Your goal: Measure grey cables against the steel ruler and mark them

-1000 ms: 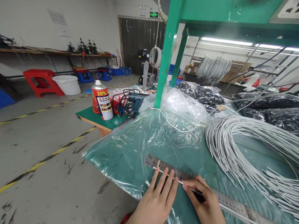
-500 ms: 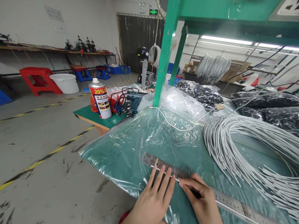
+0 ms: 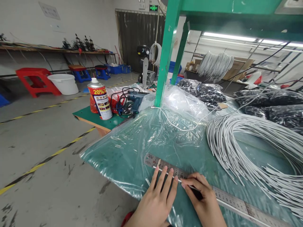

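A steel ruler (image 3: 236, 200) lies slantwise on the plastic-covered table, with a small beige strip (image 3: 159, 162) across its far left part. Along the ruler's near edge runs a thin white cable (image 3: 241, 212). My left hand (image 3: 157, 197) rests flat with its fingers stretched and apart, the fingertips pressing on the cable near its left end. Just to the right, my right hand (image 3: 204, 197) pinches the same cable between thumb and index finger, over the ruler's edge. Its palm hides part of the ruler and cable.
A big coil of grey-white cables (image 3: 222, 138) lies at the right. Bags of black parts (image 3: 210, 93) sit behind it. A green post (image 3: 164, 60) rises from the table. At the left corner stand a spray can (image 3: 100, 99) and a heat gun (image 3: 135, 102).
The view has shifted very slightly. Both hands, the cable and the ruler keep practically the same places.
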The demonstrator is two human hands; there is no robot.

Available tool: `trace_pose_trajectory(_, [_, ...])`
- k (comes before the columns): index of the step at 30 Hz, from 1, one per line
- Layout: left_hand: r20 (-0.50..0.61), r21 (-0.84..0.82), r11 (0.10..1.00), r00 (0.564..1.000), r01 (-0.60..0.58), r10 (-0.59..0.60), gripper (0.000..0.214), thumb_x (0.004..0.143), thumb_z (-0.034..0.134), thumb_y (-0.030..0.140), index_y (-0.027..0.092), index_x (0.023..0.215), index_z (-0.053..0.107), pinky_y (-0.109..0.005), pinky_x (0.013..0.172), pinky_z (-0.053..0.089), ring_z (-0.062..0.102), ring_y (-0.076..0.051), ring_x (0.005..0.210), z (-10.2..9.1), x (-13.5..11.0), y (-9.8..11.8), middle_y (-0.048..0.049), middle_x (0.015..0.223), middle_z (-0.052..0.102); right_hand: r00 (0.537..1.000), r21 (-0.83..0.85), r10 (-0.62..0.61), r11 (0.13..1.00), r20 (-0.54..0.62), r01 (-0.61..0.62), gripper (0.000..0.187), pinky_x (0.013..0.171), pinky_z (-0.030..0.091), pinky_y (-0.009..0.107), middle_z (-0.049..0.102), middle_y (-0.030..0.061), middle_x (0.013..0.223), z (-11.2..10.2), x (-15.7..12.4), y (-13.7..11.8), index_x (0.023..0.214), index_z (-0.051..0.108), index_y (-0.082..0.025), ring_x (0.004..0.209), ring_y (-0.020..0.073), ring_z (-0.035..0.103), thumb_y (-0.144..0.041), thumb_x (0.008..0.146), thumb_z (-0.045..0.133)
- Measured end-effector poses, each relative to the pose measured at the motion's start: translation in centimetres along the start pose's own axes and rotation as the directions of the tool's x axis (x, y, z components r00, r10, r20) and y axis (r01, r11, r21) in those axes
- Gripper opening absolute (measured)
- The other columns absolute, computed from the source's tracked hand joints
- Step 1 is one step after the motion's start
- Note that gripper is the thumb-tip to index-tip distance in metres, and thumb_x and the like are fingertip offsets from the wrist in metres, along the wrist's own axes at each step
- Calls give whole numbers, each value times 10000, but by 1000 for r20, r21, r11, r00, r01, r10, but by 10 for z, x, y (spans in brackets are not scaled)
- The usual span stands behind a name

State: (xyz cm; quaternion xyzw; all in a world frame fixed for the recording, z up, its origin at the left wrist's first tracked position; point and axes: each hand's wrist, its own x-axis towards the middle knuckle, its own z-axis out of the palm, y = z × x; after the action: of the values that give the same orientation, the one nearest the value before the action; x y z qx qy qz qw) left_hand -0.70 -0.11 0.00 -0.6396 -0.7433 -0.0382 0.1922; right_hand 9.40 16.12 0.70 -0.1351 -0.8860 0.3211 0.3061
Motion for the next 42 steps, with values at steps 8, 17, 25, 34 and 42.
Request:
trace_pose_trajectory(8, [3, 16, 1000, 1000, -25, 25, 939, 775, 560, 686, 37, 1413, 329, -597, 1111, -60, -50, -446, 1395, 3, 0, -2, -203, 1477, 315, 937, -420, -314, 837, 153, 350, 287, 835, 571, 545, 619, 113, 1273, -6, -5, -7, 1127, 673, -209, 1202, 353, 563, -313, 931, 491])
trace_pose_trajectory(17, [-56, 16, 1000, 998, -15, 16, 915, 704, 648, 594, 43, 1383, 380, -570, 1114, 2, -13, -430, 1401, 2, 4, -5, -184, 1460, 358, 926, -544, -298, 750, 230, 377, 409, 789, 622, 397, 608, 176, 1247, 4, -12, -22, 1179, 625, -26, 1120, 313, 614, -252, 949, 373])
trace_pose_trajectory(25, [-59, 32, 999, 998, 2, 0, 816, 618, 635, 239, 50, 1373, 390, -553, 1108, 54, 81, -415, 1399, 2, 6, -4, -169, 1451, 385, 933, -567, -302, 742, 194, 358, 409, 778, 622, 379, 615, 182, 1230, 5, -9, -26, 1164, 630, -20, 1101, 310, 622, -226, 931, 365])
trace_pose_trajectory(34, [-88, 48, 999, 996, -6, 11, 770, 594, 440, 89, 34, 1361, 401, -556, 1113, 69, 295, -398, 1335, -4, 8, -5, -171, 1420, 425, 938, -538, -294, 769, 181, 345, 396, 800, 615, 392, 604, 183, 1249, 6, -11, -26, 1171, 627, -10, 1129, 318, 606, -206, 910, 402])
trace_pose_trajectory(42, [-108, 6, 1000, 994, -2, 2, 758, 676, 450, 129, 34, 1415, 307, -541, 1138, 57, 179, -380, 1392, 5, 6, -5, -169, 1464, 364, 949, -489, -238, 815, 209, 312, 404, 891, 588, 415, 551, 178, 1320, 3, -11, -29, 1235, 590, -11, 1222, 305, 548, -185, 892, 466])
